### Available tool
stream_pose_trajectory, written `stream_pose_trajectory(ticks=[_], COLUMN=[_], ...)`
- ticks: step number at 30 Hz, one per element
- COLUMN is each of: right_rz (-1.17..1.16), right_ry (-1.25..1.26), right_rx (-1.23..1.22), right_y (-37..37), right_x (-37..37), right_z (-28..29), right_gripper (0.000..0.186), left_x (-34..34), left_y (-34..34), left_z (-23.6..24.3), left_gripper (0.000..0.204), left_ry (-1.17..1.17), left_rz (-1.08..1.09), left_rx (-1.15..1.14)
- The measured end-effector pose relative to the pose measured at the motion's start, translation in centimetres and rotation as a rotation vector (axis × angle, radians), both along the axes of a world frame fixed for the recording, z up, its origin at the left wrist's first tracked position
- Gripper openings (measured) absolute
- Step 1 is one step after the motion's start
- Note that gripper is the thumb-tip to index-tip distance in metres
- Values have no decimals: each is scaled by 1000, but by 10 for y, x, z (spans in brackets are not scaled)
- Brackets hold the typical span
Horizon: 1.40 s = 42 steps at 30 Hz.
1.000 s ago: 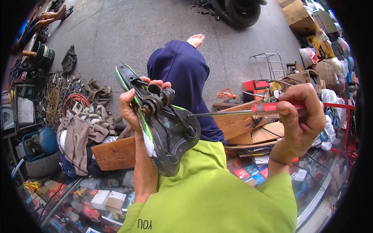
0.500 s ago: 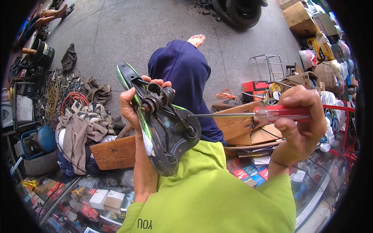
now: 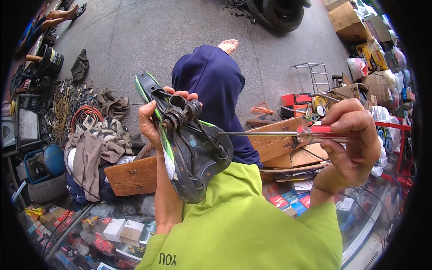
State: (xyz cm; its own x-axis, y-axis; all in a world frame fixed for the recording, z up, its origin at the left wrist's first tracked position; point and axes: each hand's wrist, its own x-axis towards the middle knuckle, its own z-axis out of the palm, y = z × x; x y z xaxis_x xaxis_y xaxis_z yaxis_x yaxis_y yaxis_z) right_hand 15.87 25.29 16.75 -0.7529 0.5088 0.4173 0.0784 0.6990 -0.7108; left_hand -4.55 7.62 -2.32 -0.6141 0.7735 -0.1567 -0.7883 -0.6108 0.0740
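Note:
My left hand [image 3: 150, 123] grips a black bicycle saddle [image 3: 198, 166] with a green edge, turned so its underside, rails and seat clamp [image 3: 177, 114] face up. My right hand [image 3: 348, 148] is closed round the red translucent handle [image 3: 315, 133] of a screwdriver. Its long metal shaft [image 3: 263, 133] runs leftward to the saddle's right edge, where the tip touches the underside. The saddle is above my lime-green top [image 3: 243, 211], in front of my dark blue trouser leg [image 3: 207, 76].
Grey floor [image 3: 130, 40] lies ahead. Wooden boards [image 3: 130, 177], cloths [image 3: 90, 153] and coiled cables [image 3: 63, 112] are left; cardboard boxes [image 3: 342, 24], a metal rack [image 3: 315, 74] and tyres [image 3: 281, 13] are right and ahead. A glass counter [image 3: 364, 211] surrounds me. Another person's legs [image 3: 60, 18] show top left.
The fingers of my right hand have shifted around the screwdriver handle as it turned, and the hand sits slightly lower. The tip stays at the saddle, which my left hand keeps holding.

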Motion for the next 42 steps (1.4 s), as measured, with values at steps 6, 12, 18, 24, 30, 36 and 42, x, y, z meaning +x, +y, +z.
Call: stream_pose_trajectory(ticks=[6, 12, 18, 24, 30, 36, 42], right_rz=[-247, -162, 58, 133, -195, -157, -84], right_ry=[-124, -8, 18, -1, 31, -60, 118], right_rx=[93, 56, 61, 109, 106, 238, 78], right_y=[-8, -5, 5, 11, -7, -3, -9], right_x=[-4, 1, 2, 4, 0, 6, -10], right_z=[1, -2, 1, 2, -4, 2, -6], right_gripper=[46, 35, 39, 43, 48, 49, 49], left_x=[-1, -2, -3, -3, -4, -4, -4], left_y=[0, 0, 0, -1, 0, -1, -1], left_z=[0, -1, 0, -1, -2, -3, -2], left_gripper=[48, 47, 46, 46, 46, 47, 47], left_ry=[2, -8, -12, -23, -34, -20, -22], left_rz=[4, -6, -6, -10, -13, -10, -9], left_rx=[-14, -17, -22, -23, -17, -23, -1])
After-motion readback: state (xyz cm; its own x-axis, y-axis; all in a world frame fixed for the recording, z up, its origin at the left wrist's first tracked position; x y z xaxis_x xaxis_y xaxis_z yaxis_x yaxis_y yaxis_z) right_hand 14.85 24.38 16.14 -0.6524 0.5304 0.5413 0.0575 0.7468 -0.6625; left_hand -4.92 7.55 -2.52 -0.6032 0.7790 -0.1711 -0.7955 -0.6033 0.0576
